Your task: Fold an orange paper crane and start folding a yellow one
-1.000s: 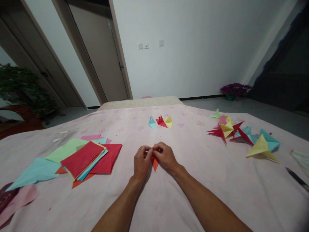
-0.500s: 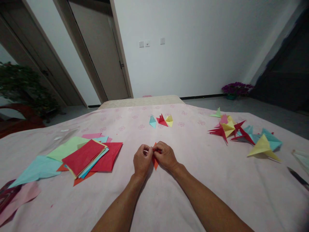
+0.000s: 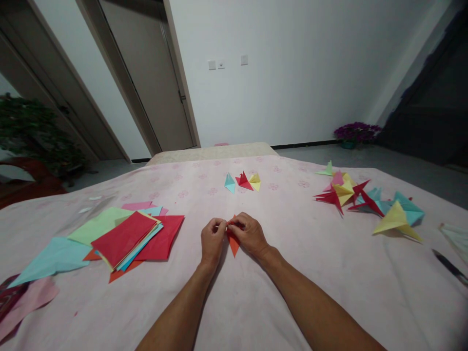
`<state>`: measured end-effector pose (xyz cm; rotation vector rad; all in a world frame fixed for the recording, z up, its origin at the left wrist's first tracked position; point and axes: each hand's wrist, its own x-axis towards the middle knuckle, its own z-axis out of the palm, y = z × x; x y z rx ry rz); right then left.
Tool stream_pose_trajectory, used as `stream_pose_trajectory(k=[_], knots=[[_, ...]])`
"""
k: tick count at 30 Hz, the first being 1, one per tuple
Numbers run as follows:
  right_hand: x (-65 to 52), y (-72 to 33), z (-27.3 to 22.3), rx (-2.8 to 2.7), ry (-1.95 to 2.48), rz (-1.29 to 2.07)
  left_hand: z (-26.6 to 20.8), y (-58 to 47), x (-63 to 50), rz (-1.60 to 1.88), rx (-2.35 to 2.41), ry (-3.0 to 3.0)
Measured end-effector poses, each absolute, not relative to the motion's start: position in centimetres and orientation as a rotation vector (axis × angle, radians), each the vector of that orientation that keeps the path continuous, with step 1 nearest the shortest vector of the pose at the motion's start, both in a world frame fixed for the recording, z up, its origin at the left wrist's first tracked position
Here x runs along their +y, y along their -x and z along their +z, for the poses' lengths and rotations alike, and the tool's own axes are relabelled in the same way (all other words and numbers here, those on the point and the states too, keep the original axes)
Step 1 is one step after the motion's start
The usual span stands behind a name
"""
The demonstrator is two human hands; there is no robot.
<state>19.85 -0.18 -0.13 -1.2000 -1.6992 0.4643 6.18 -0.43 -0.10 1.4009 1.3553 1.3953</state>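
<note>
Both my hands meet over the middle of a pink cloth (image 3: 234,302). My left hand (image 3: 212,240) and my right hand (image 3: 248,234) pinch a small folded piece of red-orange paper (image 3: 233,243), whose pointed tip sticks out below my fingers. Its upper part is hidden by my fingertips. A stack of coloured paper sheets (image 3: 124,238), red on top, lies to the left of my left hand.
Three small folded paper shapes (image 3: 243,182) sit beyond my hands. A heap of folded paper pieces (image 3: 365,200) lies at the right. A dark tool (image 3: 449,265) is at the right edge. Doors, a plant and a flower pot (image 3: 356,132) stand beyond.
My hands stay together on the folded paper with only small finger movements. The view has shifted slightly.
</note>
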Motion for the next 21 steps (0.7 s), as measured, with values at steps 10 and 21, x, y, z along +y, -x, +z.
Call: stream_pose_trajectory(k=[10, 21], knots=[[0.0, -19.9, -0.2, -1.629, 1.148, 0.55, 0.2, -6.0, -0.2, 1.3, 1.383, -1.318], [0.0, -20.0, -0.3, -1.626, 1.11, 0.562, 1.3, -6.3, -0.1, 1.257, 1.285, -1.176]])
